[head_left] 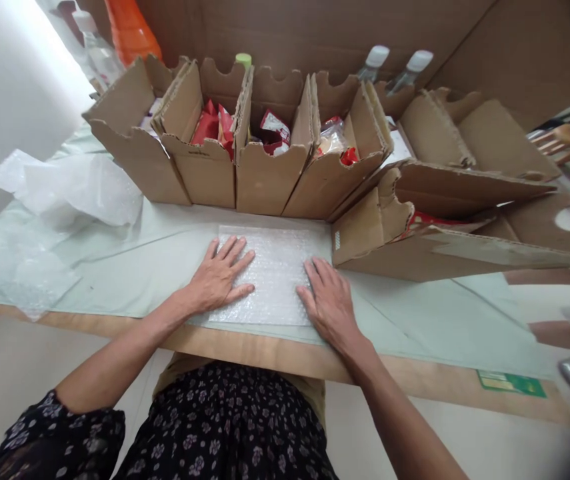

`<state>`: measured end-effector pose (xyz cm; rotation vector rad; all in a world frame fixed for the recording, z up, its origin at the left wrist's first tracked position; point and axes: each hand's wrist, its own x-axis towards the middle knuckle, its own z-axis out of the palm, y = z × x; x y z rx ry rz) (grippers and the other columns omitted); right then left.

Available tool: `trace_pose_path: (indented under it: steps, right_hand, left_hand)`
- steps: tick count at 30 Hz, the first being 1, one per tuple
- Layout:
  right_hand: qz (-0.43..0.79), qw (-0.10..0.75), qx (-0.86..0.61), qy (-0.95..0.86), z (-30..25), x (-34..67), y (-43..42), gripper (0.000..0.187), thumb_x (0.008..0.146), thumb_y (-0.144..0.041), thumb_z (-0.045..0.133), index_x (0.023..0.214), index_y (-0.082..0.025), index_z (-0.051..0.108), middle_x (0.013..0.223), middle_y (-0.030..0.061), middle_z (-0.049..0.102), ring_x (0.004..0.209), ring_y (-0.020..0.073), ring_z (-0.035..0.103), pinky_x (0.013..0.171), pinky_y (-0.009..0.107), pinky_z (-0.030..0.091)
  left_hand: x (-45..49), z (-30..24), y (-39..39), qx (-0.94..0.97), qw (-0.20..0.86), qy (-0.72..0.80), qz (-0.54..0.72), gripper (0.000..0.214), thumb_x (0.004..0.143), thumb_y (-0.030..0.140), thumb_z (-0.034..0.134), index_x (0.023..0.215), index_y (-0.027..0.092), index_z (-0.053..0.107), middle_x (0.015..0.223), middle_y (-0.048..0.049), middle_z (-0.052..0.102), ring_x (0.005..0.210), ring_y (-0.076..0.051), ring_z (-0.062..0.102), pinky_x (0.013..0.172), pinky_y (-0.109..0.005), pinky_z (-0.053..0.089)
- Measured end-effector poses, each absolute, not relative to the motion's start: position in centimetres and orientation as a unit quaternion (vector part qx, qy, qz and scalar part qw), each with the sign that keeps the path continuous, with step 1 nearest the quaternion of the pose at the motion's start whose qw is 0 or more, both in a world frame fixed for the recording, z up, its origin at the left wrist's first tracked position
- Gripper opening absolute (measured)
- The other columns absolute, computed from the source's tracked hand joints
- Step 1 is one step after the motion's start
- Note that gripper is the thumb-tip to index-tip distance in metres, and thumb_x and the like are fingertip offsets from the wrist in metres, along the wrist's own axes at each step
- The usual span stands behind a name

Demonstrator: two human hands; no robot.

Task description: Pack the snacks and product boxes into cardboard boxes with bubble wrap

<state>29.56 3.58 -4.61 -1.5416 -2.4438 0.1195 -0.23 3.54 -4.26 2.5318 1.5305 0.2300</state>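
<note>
A sheet of bubble wrap [277,277] lies flat on the pale green cloth [165,233] in front of me. My left hand [219,277] rests on its left side, fingers spread and palm down. On the right edge of the sheet lies my right hand [329,300], also palm down with its fingers stretched out. Neither hand grips anything. More crumpled bubble wrap [85,190] is heaped at the left end of the table.
Several open cardboard boxes [209,173] stand in a row behind the sheet, some holding red packets [207,123]. Another cardboard box [415,257] lies near my right hand. Bottles [375,60] stand behind the row. The wooden table edge [265,350] runs close to my body.
</note>
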Motion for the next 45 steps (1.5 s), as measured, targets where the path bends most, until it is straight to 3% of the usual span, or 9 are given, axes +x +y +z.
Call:
trace_pose_path:
  steps: [7, 13, 17, 21, 23, 26, 33, 38, 45]
  right_hand:
    - [0.066, 0.148, -0.398, -0.903, -1.9, 32.6, -1.6, 0.051, 0.091, -0.013, 0.050, 0.141, -0.017, 0.057, 0.153, 0.0168, 0.057, 0.140, 0.0314, 0.054, 0.107, 0.049, 0.047]
    - [0.056, 0.239, -0.369, -0.896, -2.4, 30.4, -0.9, 0.023, 0.099, -0.010, 0.052, 0.108, -0.018, 0.071, 0.124, 0.0125, 0.076, 0.116, 0.0287, 0.071, 0.096, 0.047, 0.052]
    - [0.163, 0.309, -0.364, -0.864, 0.1, 30.0, -1.6, 0.019, 0.103, -0.014, 0.052, 0.103, -0.021, 0.069, 0.105, 0.0050, 0.081, 0.097, 0.0204, 0.075, 0.091, 0.038, 0.055]
    - [0.282, 0.312, -0.432, -0.798, 2.8, 30.3, -3.0, 0.017, 0.104, -0.023, 0.053, 0.103, -0.024, 0.071, 0.091, 0.0006, 0.078, 0.080, 0.0156, 0.072, 0.075, 0.028, 0.056]
    - [0.313, 0.319, -0.469, -0.762, 2.9, 30.4, -3.2, 0.014, 0.101, -0.028, 0.059, 0.108, -0.024, 0.071, 0.093, 0.0010, 0.078, 0.083, 0.0163, 0.074, 0.072, 0.026, 0.057]
    - [0.318, 0.330, -0.495, -0.738, 1.3, 30.3, -2.9, 0.022, 0.096, -0.033, 0.068, 0.116, -0.024, 0.071, 0.096, 0.0018, 0.079, 0.086, 0.0184, 0.076, 0.075, 0.028, 0.058]
    - [0.104, 0.323, -0.514, -0.788, -3.0, 29.7, -1.2, 0.018, 0.100, -0.032, 0.060, 0.109, -0.022, 0.073, 0.096, 0.0063, 0.079, 0.089, 0.0235, 0.072, 0.086, 0.039, 0.053]
    - [0.034, 0.253, -0.546, -0.798, -4.4, 30.1, -0.2, 0.037, 0.101, -0.043, 0.057, 0.126, -0.018, 0.067, 0.133, 0.0161, 0.070, 0.121, 0.0322, 0.064, 0.098, 0.046, 0.049]
    - [0.184, 0.295, -0.518, -0.782, -3.1, 28.9, -0.8, 0.016, 0.097, -0.035, 0.059, 0.089, -0.022, 0.065, 0.127, 0.0116, 0.073, 0.119, 0.0304, 0.067, 0.100, 0.047, 0.050]
  left_hand:
    - [-0.7, -2.6, 1.2, 0.843, 0.139, 0.502, 0.132, 0.072, 0.098, 0.059, 0.055, 0.159, 0.024, 0.039, 0.172, -0.0153, 0.030, 0.161, -0.039, 0.018, 0.128, -0.064, 0.012]
    - [-1.0, -1.7, -3.8, 0.859, 0.173, 0.457, 0.154, 0.065, 0.088, 0.048, 0.073, 0.146, 0.021, 0.058, 0.158, -0.0168, 0.052, 0.152, -0.041, 0.039, 0.125, -0.068, 0.025]
    - [-1.7, -1.0, -5.5, 0.832, 0.169, 0.476, 0.228, 0.037, 0.093, 0.027, 0.065, 0.129, 0.021, 0.067, 0.144, -0.0139, 0.066, 0.141, -0.035, 0.056, 0.121, -0.064, 0.035]
    - [-1.9, 0.8, -5.9, 0.747, 0.267, 0.524, 0.309, 0.015, 0.097, 0.022, 0.057, 0.098, 0.021, 0.072, 0.101, -0.0041, 0.081, 0.094, -0.019, 0.076, 0.087, -0.033, 0.060]
    - [-1.6, 1.3, -5.7, 0.706, 0.308, 0.557, 0.311, 0.013, 0.095, 0.025, 0.060, 0.093, 0.021, 0.072, 0.084, -0.0002, 0.078, 0.074, -0.015, 0.072, 0.066, -0.024, 0.056]
    - [-1.0, 0.8, -4.7, 0.678, 0.298, 0.588, 0.325, 0.013, 0.092, 0.028, 0.061, 0.088, 0.020, 0.071, 0.076, 0.0012, 0.074, 0.066, -0.014, 0.066, 0.056, -0.022, 0.049]
    - [0.3, -2.0, -1.8, 0.717, 0.134, 0.633, 0.260, 0.014, 0.093, 0.028, 0.060, 0.095, 0.019, 0.071, 0.087, -0.0058, 0.075, 0.078, -0.022, 0.068, 0.075, -0.033, 0.054]
    - [-0.1, -2.4, -1.0, 0.717, 0.023, 0.672, 0.183, 0.045, 0.090, 0.042, 0.068, 0.124, 0.012, 0.066, 0.102, -0.0149, 0.071, 0.094, -0.033, 0.066, 0.086, -0.046, 0.055]
    - [0.1, -1.9, -1.9, 0.648, 0.183, 0.690, 0.267, 0.015, 0.085, 0.035, 0.062, 0.079, 0.021, 0.059, 0.088, -0.0057, 0.065, 0.083, -0.023, 0.062, 0.079, -0.037, 0.052]
